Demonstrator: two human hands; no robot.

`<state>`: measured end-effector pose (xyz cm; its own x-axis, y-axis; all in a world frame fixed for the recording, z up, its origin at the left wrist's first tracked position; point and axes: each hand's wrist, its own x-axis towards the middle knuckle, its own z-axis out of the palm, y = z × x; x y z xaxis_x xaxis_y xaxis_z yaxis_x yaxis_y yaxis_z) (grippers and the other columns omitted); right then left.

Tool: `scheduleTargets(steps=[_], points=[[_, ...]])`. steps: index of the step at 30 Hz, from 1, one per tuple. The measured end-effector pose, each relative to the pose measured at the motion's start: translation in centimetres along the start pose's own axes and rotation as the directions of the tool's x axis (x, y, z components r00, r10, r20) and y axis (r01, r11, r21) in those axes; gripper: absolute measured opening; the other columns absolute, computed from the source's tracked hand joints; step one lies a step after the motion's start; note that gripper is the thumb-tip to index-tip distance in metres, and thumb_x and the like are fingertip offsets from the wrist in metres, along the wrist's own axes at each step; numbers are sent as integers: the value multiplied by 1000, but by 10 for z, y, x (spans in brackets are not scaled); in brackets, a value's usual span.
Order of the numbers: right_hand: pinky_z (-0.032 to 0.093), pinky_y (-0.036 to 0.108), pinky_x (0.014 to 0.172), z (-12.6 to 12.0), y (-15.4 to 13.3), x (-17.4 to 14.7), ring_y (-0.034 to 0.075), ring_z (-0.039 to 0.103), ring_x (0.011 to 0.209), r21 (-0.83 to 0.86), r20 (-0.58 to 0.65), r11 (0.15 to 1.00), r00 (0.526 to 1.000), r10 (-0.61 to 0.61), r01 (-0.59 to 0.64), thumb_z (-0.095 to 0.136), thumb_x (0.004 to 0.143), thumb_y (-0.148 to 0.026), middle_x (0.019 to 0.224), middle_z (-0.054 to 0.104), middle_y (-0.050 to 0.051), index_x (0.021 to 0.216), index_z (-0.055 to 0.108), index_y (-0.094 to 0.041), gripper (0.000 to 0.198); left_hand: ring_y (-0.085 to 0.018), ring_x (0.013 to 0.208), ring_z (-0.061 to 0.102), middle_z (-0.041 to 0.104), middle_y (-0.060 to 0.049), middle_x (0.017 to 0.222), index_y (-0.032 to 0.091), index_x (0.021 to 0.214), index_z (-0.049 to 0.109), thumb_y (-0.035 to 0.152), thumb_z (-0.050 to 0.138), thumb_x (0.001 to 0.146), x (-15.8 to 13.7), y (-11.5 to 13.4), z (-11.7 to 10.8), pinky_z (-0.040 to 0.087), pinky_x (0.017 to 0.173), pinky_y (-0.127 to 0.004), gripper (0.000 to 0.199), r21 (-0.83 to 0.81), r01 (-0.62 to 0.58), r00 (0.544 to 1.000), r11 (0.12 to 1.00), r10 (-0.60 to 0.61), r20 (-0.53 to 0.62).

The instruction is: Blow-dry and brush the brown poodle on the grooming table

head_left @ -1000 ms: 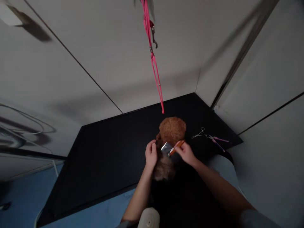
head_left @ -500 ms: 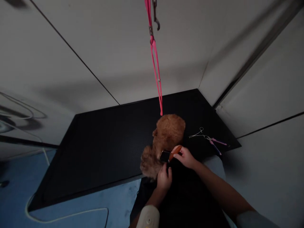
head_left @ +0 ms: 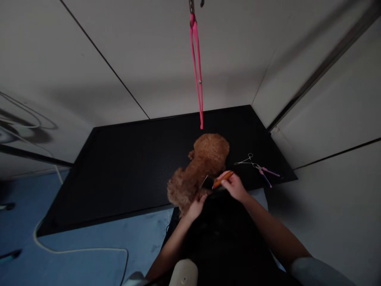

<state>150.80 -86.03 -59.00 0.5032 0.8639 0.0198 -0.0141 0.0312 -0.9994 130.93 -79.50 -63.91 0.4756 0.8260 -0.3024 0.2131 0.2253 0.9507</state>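
Note:
A curly brown dog [head_left: 210,153] is on the black table [head_left: 125,167] near its front edge, with its paler end toward the lower left. My right hand [head_left: 235,186] grips the orange handle of a slicker brush [head_left: 222,180]. The brush head, seen nearly edge-on, is beside the dog's fur. My left hand [head_left: 196,206] is closed around a furry leg [head_left: 204,192] of the dog, just below the brush. Its fingertips are partly hidden in the fur.
Metal forceps [head_left: 245,161] and purple-handled clippers [head_left: 264,172] lie right of the dog. A pink grooming loop [head_left: 198,71] hangs behind it. A pale cable [head_left: 80,250] runs over the blue floor. A white rounded object [head_left: 184,273] is at the bottom, close to my body.
The brush has turned from showing its dark flat face to nearly edge-on. My left hand has shifted left and now holds the leg. The whole view has tilted slightly down.

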Motion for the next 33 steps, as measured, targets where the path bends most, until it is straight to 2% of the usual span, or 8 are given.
scheduleTargets(steps=[4,11,14,18,22,26,30,33], points=[[53,36,77,17,-9,-12,20,66,77,59,-57,998,998,28,-25,67,75,-40,79,68,2,84,59,-22,22,-22,80,64,70,-7,85,17,90,66,51,74,65,-35,22,-29,49,77,-34,43,-131,145,975,981,-118,190],[54,35,74,54,-34,-26,19,65,74,105,95,994,995,-22,12,66,78,-40,77,68,2,83,59,-22,21,-5,43,33,45,6,50,15,81,64,55,76,63,-87,50,-80,25,42,-20,46,-259,162,986,952,-145,82],[53,36,80,65,-42,-28,20,65,80,106,-127,983,983,-135,149,65,79,-41,83,67,3,84,58,-22,21,-3,40,18,30,11,46,16,75,60,54,79,61,-98,55,-93,16,40,-18,45,-375,171,985,911,-149,88],[54,34,76,79,-48,-30,19,65,78,68,221,991,967,-124,112,67,79,-39,81,68,3,85,60,-21,20,-2,40,12,23,13,45,16,79,58,52,81,60,-106,51,-105,13,40,-17,47,-436,196,980,878,-162,116],[54,35,79,85,-54,-27,19,65,81,47,-73,980,979,-192,196,64,80,-39,83,67,3,87,57,-21,20,-1,39,8,17,16,42,17,82,54,53,82,59,-110,37,-115,10,40,-16,51,-491,218,976,843,-189,110],[54,31,75,86,-56,-35,17,65,76,-80,302,963,927,-222,257,64,80,-29,81,67,2,85,61,-21,10,-2,38,8,15,16,41,18,82,53,53,82,60,-112,25,-121,10,40,-16,51,-537,232,973,811,-192,130],[54,34,79,86,-57,-40,19,66,82,-154,57,933,945,-321,326,62,81,-28,85,68,5,87,60,-21,9,-2,38,8,15,17,42,17,91,54,52,83,60,-112,15,-121,11,41,-16,55,-556,254,967,792,-214,137],[54,32,78,88,-59,-42,18,66,80,-208,203,905,921,-332,371,64,81,-26,84,68,4,86,62,-21,7,-2,37,10,17,17,41,17,98,55,51,83,61,-110,7,-119,11,41,-17,58,-570,270,963,776,-212,167]])
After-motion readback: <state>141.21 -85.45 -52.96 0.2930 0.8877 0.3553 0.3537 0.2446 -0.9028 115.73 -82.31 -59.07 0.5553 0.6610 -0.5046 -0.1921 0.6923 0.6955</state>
